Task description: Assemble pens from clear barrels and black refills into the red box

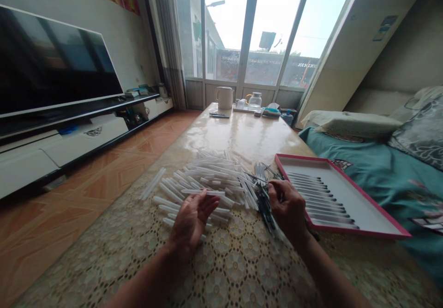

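Note:
My left hand (194,218), palm up, holds a translucent white tube (203,192) between thumb and fingers. Under and beyond it spreads a pile of similar tubes (200,169) on the patterned tablecloth (228,266). My right hand (286,202) is closed in a pinch on a thin dark stick (255,177) that points left toward the tube. Below that hand lies a bundle of dark sticks (266,211), partly hidden by it. Just right of it sits a shallow box with a pink-red rim (367,196), holding a row of clear tubes with dark tips (321,197).
At the table's far end stand a beige pitcher (224,98), a glass jar (255,100) and a tissue pack (271,111). A sofa with a teal cover (377,160) borders the right side. A television (55,63) stands over a low cabinet (83,137) at left.

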A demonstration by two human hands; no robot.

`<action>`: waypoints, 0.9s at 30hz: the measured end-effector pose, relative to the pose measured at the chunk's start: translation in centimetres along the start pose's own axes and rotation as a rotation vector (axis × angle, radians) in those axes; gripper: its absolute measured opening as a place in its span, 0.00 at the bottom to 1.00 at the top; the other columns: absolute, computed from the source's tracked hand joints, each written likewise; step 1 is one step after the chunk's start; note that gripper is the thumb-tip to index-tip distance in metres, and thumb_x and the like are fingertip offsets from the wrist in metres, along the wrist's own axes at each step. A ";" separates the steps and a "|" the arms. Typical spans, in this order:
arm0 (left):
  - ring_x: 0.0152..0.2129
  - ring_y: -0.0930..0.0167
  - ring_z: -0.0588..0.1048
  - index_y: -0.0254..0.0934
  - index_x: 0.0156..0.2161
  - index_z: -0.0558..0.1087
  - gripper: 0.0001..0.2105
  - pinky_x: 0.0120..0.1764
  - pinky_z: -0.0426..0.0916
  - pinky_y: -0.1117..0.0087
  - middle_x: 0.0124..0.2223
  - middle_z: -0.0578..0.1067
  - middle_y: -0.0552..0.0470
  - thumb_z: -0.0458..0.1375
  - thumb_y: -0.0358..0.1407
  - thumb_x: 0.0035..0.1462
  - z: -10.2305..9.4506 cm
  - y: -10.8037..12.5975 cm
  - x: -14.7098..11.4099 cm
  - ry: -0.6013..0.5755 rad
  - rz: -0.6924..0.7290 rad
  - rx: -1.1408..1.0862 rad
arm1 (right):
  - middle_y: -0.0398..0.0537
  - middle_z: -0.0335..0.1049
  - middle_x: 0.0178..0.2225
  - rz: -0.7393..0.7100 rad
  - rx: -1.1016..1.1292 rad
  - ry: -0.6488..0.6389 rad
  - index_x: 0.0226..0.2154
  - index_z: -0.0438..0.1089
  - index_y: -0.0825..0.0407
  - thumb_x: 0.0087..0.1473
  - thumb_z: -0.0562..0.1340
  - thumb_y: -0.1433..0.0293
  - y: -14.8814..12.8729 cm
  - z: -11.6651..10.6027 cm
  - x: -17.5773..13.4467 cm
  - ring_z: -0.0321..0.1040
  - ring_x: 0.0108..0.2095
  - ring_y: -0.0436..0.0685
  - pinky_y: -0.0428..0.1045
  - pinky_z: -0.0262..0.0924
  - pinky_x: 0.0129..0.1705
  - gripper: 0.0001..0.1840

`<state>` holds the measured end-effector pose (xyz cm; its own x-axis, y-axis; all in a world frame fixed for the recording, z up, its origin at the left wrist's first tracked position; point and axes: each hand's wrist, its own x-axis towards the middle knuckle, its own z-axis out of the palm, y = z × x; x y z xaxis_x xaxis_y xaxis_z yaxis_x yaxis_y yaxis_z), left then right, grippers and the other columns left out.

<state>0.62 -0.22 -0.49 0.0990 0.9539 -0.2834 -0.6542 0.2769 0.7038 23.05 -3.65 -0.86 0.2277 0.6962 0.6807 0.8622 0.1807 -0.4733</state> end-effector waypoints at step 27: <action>0.24 0.70 0.78 0.32 0.30 0.70 0.05 0.31 0.74 0.72 0.26 0.78 0.48 0.54 0.24 0.54 0.2 -0.3 -0.1 -0.015 0.033 -0.060 | 0.43 0.64 0.26 0.006 0.421 -0.146 0.29 0.66 0.52 0.56 0.56 0.71 -4.4 0.3 -1.4 0.61 0.28 0.51 0.47 0.56 0.32 0.06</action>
<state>0.93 -0.39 -0.51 0.0877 0.9641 -0.2505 -0.7007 0.2384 0.6724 18.85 -5.21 0.13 0.1401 0.7834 0.6056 0.5947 0.4224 -0.6840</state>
